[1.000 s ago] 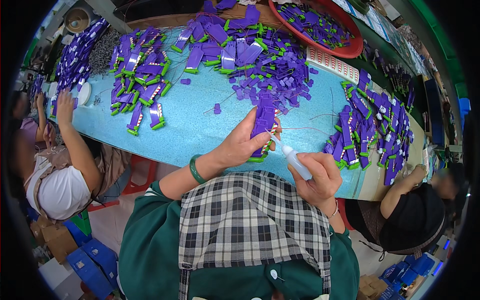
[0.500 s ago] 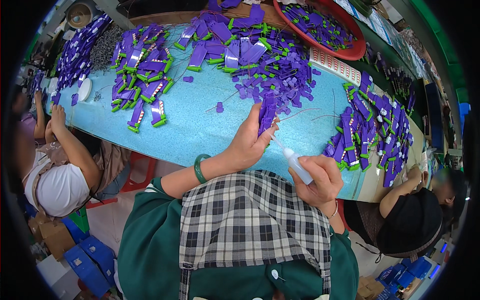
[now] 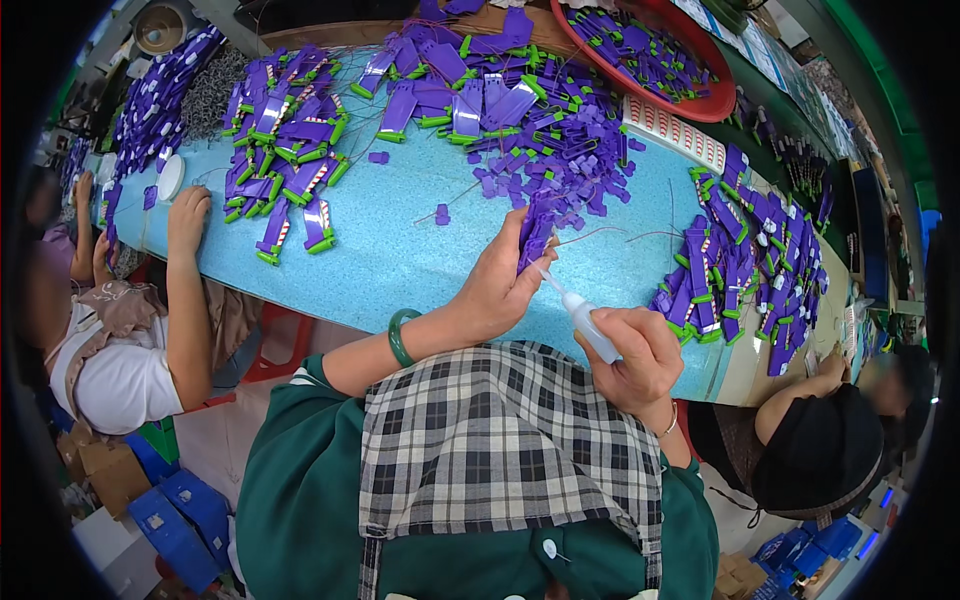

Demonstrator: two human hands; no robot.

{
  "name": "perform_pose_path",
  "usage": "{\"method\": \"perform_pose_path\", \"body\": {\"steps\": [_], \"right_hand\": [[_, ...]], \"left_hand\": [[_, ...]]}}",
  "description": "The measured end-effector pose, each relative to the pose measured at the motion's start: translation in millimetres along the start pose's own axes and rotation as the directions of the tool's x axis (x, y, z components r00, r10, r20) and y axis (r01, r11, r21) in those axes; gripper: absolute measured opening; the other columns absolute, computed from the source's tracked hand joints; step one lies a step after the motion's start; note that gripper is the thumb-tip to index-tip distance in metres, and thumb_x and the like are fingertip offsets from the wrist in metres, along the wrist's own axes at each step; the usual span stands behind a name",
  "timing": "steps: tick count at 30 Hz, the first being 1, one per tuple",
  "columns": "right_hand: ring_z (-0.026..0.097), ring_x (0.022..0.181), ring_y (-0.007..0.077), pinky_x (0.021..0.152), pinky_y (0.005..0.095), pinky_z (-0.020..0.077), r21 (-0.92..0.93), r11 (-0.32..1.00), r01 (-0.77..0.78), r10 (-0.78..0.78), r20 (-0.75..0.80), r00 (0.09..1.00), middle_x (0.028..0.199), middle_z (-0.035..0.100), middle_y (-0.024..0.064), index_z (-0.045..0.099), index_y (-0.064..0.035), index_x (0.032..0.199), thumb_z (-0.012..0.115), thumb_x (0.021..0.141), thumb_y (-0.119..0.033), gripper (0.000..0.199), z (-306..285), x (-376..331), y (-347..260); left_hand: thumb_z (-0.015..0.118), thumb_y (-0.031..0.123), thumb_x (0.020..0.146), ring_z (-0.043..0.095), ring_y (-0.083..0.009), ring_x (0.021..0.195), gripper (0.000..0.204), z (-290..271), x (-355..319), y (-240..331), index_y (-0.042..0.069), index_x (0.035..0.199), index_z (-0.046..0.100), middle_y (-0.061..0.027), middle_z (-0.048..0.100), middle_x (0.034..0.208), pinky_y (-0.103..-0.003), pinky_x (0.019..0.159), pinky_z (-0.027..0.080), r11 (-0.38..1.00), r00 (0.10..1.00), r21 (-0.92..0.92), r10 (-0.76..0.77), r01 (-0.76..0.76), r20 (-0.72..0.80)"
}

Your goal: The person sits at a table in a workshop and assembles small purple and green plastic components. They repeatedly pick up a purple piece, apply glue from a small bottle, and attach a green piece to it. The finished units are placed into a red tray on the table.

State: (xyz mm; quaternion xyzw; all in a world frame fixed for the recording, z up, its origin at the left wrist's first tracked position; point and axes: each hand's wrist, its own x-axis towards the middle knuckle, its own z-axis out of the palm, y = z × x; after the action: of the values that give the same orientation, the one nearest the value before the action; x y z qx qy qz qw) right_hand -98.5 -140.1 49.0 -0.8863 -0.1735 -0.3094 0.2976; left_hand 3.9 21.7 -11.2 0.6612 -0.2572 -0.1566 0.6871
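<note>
My left hand is closed around a purple plastic piece, held upright over the table. A thin wire sticks out to the right near it. In my right hand is a small white squeeze bottle with a narrow nozzle. Its tip points up and left and meets the purple piece, or comes very close to it. Just beyond my left hand lies a heap of small loose purple parts. Part of the held piece is hidden by my fingers.
Purple-and-green assemblies are piled at the left, with another pile at the right. A red basin of similar parts stands at the back, beside a sheet of striped stickers. Co-workers sit at the left and right.
My hands and the bottle have hardly moved. The left co-worker's hand has reached out to a white round lid on the table, and the right co-worker's arm has shifted slightly.
</note>
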Motion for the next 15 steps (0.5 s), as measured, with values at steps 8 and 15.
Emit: {"method": "perform_pose_path", "body": {"steps": [8,15], "right_hand": [[0.062,0.062,0.0197,0.05,0.0277,0.0459,0.004,1.0,-0.019,0.019,-0.067,0.998,0.083,0.063,0.0091,0.065,-0.0037,0.099,0.08,0.063,0.002,0.04,0.3,-3.7,5.2],[0.061,0.069,0.023,0.058,0.0301,0.0483,0.039,0.995,-0.091,0.094,-0.093,0.991,0.082,0.061,0.0118,0.063,-0.003,0.098,0.078,0.063,0.005,0.038,1.0,-6.9,2.6]], "left_hand": [[0.055,0.008,0.092,0.063,-0.0187,0.089,0.04,-91.6,37.3,11.2,0.0,0.127,0.038,-0.0076,0.052,0.099,-0.03,0.071,0.057,0.984,0.964,0.005,-0.172,0.177,-0.201],[0.065,0.01,0.087,0.064,-0.0195,0.073,0.042,-303.0,108.5,27.2,-0.002,0.122,0.046,-0.0105,0.064,0.085,-0.033,0.065,0.052,0.756,0.81,0.635,0.267,0.16,-0.522]]}}
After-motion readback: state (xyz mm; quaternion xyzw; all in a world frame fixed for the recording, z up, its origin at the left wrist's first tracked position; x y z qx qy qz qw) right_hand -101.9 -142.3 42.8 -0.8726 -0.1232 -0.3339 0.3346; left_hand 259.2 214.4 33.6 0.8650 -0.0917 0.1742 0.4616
